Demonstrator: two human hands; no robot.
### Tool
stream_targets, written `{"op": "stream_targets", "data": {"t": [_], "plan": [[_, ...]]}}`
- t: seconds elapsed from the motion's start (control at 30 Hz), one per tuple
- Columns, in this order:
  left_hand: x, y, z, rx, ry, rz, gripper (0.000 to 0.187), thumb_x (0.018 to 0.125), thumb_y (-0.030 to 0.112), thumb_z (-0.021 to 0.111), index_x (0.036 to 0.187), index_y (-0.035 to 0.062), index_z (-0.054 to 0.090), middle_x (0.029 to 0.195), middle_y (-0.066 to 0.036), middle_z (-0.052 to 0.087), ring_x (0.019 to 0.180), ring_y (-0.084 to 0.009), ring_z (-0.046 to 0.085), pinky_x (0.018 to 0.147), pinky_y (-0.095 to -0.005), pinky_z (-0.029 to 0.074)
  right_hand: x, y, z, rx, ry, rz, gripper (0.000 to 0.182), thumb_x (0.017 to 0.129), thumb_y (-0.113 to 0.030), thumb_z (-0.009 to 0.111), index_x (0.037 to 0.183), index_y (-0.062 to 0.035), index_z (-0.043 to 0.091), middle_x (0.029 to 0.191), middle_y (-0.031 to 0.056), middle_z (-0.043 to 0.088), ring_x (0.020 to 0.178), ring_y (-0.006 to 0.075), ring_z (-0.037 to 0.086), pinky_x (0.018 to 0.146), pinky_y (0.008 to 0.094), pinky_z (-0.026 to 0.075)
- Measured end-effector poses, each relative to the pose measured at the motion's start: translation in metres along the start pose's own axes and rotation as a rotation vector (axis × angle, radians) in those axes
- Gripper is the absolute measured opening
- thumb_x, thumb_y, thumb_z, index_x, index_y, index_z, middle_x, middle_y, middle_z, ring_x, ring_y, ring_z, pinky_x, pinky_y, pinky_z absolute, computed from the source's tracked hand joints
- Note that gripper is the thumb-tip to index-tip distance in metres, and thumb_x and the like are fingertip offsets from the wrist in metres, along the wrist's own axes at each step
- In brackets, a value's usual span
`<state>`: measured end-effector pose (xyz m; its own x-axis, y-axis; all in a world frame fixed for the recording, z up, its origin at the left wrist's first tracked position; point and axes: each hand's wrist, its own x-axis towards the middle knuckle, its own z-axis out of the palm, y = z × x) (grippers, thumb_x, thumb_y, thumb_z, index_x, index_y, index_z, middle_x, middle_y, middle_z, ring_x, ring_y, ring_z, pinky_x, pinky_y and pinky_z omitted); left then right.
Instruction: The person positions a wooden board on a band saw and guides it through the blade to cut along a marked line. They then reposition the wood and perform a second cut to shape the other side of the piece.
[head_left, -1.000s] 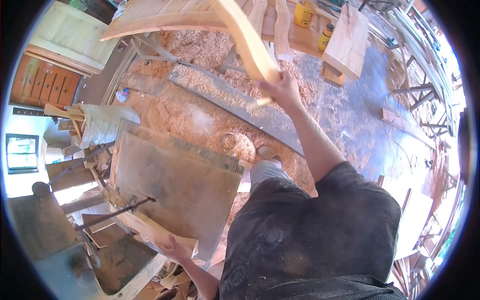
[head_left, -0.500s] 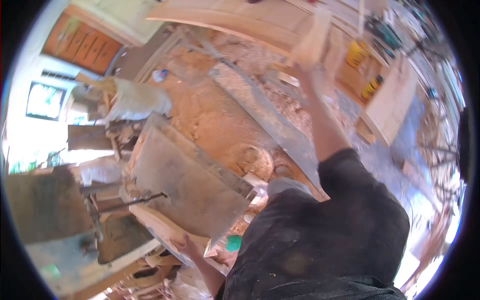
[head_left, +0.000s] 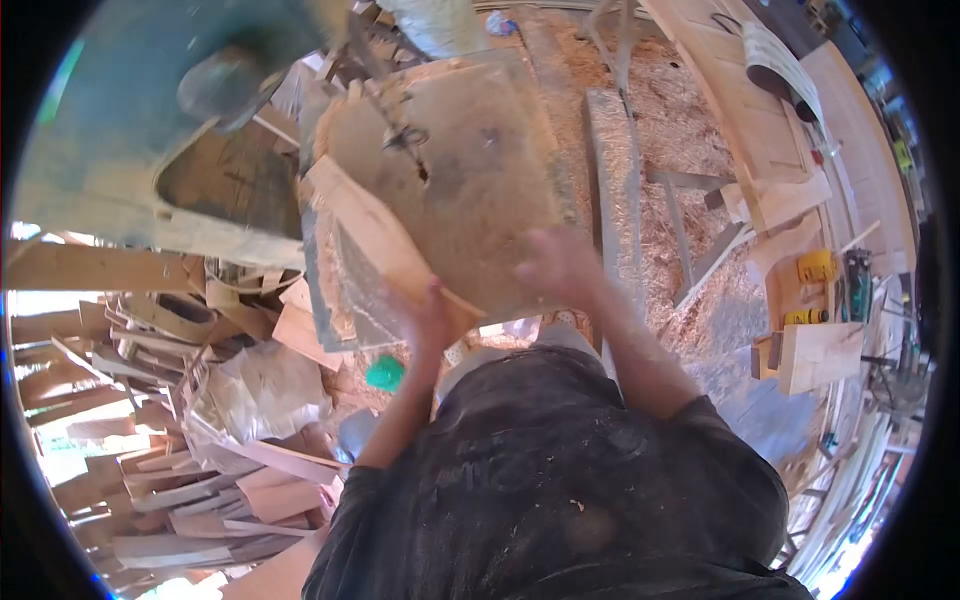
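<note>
My left hand (head_left: pixel 430 318) is wrapped round the near end of a curved wooden piece (head_left: pixel 372 225). The piece lies slanting over the left part of a dusty flat work surface (head_left: pixel 480 170). My right hand (head_left: pixel 562 265) is over the near right part of the same surface, slightly blurred, with its fingers apart and nothing in them. Beyond the wooden piece, a thin metal part (head_left: pixel 405 138) stands on the surface near a dark slot.
Offcuts (head_left: pixel 200 490) are heaped at the lower left. A green object (head_left: pixel 384 373) lies below the work surface. Wood shavings (head_left: pixel 690 125) cover the floor to the right, by a long panel (head_left: pixel 770 120) and yellow containers (head_left: pixel 816 266). A large machine (head_left: pixel 110 130) stands upper left.
The view has turned towards the work surface. My right hand has let go of a pale wooden piece at the right and come over the surface. My left hand still holds the curved piece.
</note>
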<state>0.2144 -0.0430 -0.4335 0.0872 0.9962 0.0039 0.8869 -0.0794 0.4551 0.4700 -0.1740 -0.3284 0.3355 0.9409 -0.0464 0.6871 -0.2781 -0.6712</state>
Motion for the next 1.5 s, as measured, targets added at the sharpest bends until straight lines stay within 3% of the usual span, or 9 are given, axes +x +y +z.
{"op": "stream_targets", "data": {"t": [0.1, 0.2, 0.37, 0.5, 0.6, 0.77, 0.9, 1.03, 1.5], "plan": [[-0.021, -0.008, -0.014, -0.829, -0.276, 0.039, 0.072, 0.108, 0.038, 0.066, 0.161, -0.0035, 0.043, 0.154, -0.026, 0.054, 0.139, -0.036, 0.055, 0.115, -0.044, 0.044, 0.006, -0.058, 0.09, 0.092, -0.035, -0.155, 0.101, 0.086, -0.052, 0.084, 0.157, 0.007, 0.043, 0.148, 0.0301, 0.055, 0.141, 0.0446, 0.05, 0.12, 0.0505, 0.041], [-0.002, -0.027, -0.063, -1.063, -0.481, -0.256, 0.051, 0.109, 0.032, 0.064, 0.145, -0.0042, 0.062, 0.134, -0.018, 0.069, 0.12, -0.0252, 0.066, 0.103, -0.0371, 0.051, 0.009, -0.097, 0.108, -0.17, -0.057, -0.026, 0.107, 0.085, -0.045, 0.085, 0.161, 0.0083, 0.032, 0.145, 0.0317, 0.056, 0.139, 0.0445, 0.053, 0.118, 0.0512, 0.043], [0.075, -0.093, -0.086, -0.745, -0.176, -0.014, 0.036, 0.108, 0.03, 0.068, 0.129, 0.0012, 0.074, 0.111, -0.006, 0.076, 0.1, -0.0111, 0.066, 0.084, -0.026, 0.052, 0.013, -0.098, 0.115, -0.343, -0.074, 0.06, 0.078, 0.088, -0.024, 0.076, 0.153, 0.0038, 0.045, 0.141, 0.0248, 0.059, 0.131, 0.0409, 0.059, 0.114, 0.0527, 0.045], [0.147, -0.134, -0.075, -0.597, -0.111, 0.106, 0.043, 0.105, 0.029, 0.072, 0.137, 0.0009, 0.069, 0.121, -0.006, 0.074, 0.103, -0.0132, 0.067, 0.086, -0.0299, 0.057, -0.01, -0.078, 0.078, -0.446, -0.008, 0.173, 0.059, 0.093, -0.011, 0.063, 0.15, 0.0003, 0.051, 0.143, 0.0214, 0.057, 0.136, 0.0403, 0.056, 0.118, 0.0536, 0.04], [0.16, -0.127, -0.061, -0.664, -0.148, 0.166, 0.044, 0.107, 0.026, 0.07, 0.142, -0.0005, 0.065, 0.126, -0.008, 0.072, 0.104, -0.0146, 0.068, 0.088, -0.0305, 0.057, -0.022, -0.036, 0.089, -0.532, 0.293, 0.161, 0.055, 0.095, -0.007, 0.056, 0.15, -0.0005, 0.052, 0.147, 0.0219, 0.055, 0.143, 0.039, 0.05, 0.122, 0.0544, 0.036], [0.124, -0.096, -0.058, -0.689, -0.28, 0.121, 0.044, 0.107, 0.021, 0.07, 0.138, -0.0098, 0.065, 0.125, -0.014, 0.075, 0.112, -0.0203, 0.07, 0.101, -0.0329, 0.054, -0.023, -0.019, 0.084, -0.446, 0.334, 0.001, 0.072, 0.091, -0.032, 0.073, 0.152, -0.0015, 0.05, 0.151, 0.0203, 0.052, 0.149, 0.0383, 0.043, 0.125, 0.0566, 0.031], [0.093, -0.076, -0.047, -0.707, -0.289, 0.038, 0.039, 0.105, 0.02, 0.072, 0.132, -0.0081, 0.071, 0.121, -0.014, 0.077, 0.102, -0.0185, 0.073, 0.092, -0.0322, 0.058, -0.012, 0.017, 0.067, -0.341, 0.305, -0.044, 0.093, 0.08, -0.05, 0.085, 0.153, -0.0046, 0.05, 0.151, 0.0177, 0.053, 0.149, 0.0382, 0.042, 0.125, 0.057, 0.029], [0.072, -0.027, -0.051, -0.511, -0.353, 0.138, 0.037, 0.101, 0.025, 0.077, 0.124, -0.0038, 0.078, 0.099, -0.012, 0.082, 0.09, -0.0136, 0.073, 0.084, -0.0318, 0.058, 0.022, 0.071, 0.027, -0.469, 0.252, -0.038, 0.096, 0.075, -0.056, 0.087, 0.153, -0.0117, 0.052, 0.149, 0.0151, 0.054, 0.146, 0.0374, 0.044, 0.125, 0.0562, 0.029], [0.13, 0.044, 0.002, -0.624, -0.17, 0.223, 0.033, 0.098, 0.033, 0.082, 0.116, 0.0053, 0.083, 0.093, -0.012, 0.082, 0.086, -0.0153, 0.075, 0.084, -0.0327, 0.057, 0.126, 0.063, -0.003, -0.531, 0.151, -0.062, 0.095, 0.075, -0.054, 0.09, 0.159, -0.0287, 0.053, 0.143, 0.0114, 0.057, 0.143, 0.0341, 0.047, 0.125, 0.0531, 0.028]]}}
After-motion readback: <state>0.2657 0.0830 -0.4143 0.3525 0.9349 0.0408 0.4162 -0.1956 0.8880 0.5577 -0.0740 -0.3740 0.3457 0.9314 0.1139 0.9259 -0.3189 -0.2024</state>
